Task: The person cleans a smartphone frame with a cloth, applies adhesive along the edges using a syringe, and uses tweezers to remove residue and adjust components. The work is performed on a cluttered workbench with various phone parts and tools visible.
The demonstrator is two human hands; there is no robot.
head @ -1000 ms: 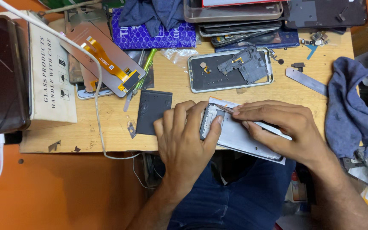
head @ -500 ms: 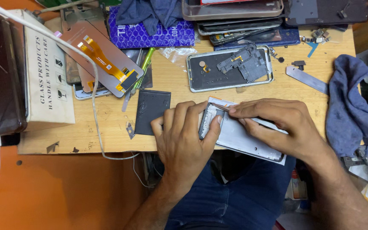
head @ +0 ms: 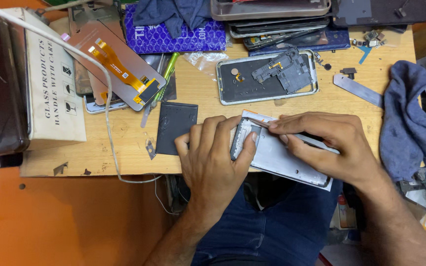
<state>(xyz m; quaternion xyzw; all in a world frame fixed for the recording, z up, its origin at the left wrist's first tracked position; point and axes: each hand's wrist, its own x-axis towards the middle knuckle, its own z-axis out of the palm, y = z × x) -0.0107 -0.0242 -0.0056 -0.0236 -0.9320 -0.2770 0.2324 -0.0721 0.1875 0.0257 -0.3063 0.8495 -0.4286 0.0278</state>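
Barely shifting since a second ago. Left hand [head: 212,156] pinning frame [head: 282,156], fingers spread; right hand [head: 331,143] pinching tool [head: 260,121] at fingertips, prying still.

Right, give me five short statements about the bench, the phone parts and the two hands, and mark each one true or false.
1. The left hand presses on one end of the silver phone frame. True.
2. The right hand rests on the blue cloth. False: it works at the frame with a thin tool; the cloth lies apart, to its right.
3. A black flat battery lies on the wooden bench beside the left hand. True.
4. The screen panel with the orange ribbon cable sits under the right hand. False: it lies at the far left.
5. The open phone back lies beyond both hands. True.
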